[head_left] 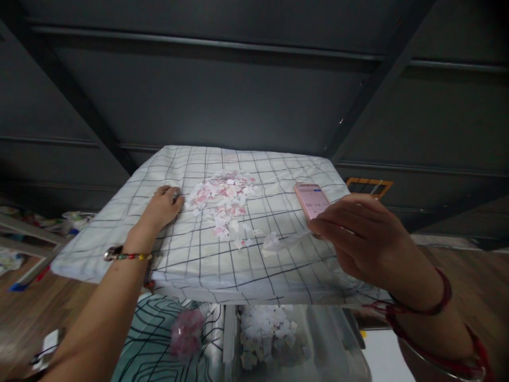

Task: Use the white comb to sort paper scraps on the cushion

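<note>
Nearest to the camera, in the head view, comes the right forearm [441,331], with red cords [445,289] around its wrist. The fingers of the right hand [366,239] are drawn together in front of the lower end of a pink phone [312,196]. They seem to pinch the end of a thin clear film [284,242]; whether they also touch the phone, I cannot tell. The left hand [159,209] rests on a white cloth [274,207], holding nothing, its fingers loosely spread just beside the heap of paper scraps [225,191]. These scraps, white and pink, lie about the middle of the bench [254,289], with some loose ones nearer to its front edge.

I judge that the step in hand is the handling of this film; the next move calls for a light but sure pinch, so that no scraps are swept aside.

The cloth has dark grid lines. Below the bench edge are a clear plastic box [330,345] with more white scraps [270,326] inside, and a pink bundle [186,331] on green cloth [137,339]. Behind stands a dark panelled wall [222,95].
</note>
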The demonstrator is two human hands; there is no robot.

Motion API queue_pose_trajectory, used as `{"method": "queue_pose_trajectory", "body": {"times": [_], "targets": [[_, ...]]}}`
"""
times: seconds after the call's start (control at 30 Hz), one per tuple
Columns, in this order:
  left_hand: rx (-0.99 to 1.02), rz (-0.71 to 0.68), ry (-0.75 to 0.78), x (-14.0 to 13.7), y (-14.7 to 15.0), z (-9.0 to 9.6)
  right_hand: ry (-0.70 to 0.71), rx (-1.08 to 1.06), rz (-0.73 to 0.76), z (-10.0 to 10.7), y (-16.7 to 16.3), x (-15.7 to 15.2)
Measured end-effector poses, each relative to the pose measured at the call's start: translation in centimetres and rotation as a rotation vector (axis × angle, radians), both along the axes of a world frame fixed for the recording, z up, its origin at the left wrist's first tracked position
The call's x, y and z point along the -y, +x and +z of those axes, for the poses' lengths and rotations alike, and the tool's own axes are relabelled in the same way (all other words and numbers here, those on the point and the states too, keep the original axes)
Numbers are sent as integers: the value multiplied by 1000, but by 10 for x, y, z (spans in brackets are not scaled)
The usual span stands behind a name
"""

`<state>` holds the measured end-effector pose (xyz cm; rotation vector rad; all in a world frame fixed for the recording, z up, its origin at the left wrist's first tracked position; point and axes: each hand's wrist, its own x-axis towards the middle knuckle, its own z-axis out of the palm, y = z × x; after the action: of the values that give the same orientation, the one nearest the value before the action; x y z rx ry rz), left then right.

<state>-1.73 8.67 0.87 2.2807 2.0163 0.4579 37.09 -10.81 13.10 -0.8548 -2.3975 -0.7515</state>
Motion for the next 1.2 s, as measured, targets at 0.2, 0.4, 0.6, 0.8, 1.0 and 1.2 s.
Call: {"method": "queue_pose_trajectory", "body": {"times": [0.2,0.4,0.6,0.8,1.0,1.2], "targets": [[0,-10,-14,-1,-2,-1,5,40,-2,3,2,0],[4,-24,8,-3,-5,-4,48,64,-32,7,6,4],[-11,-32,-11,-2,-5,-2,65,73,-45,9,4,6],[5,-35,13,-1,-4,-2,60,57,-34,5,-5,7],[-6,-47,3,-2,-5,-2,73,85,-50,6,-5,6],[-27,-29,-27,1,-2,2,52,88,-52,7,-4,6]]}}
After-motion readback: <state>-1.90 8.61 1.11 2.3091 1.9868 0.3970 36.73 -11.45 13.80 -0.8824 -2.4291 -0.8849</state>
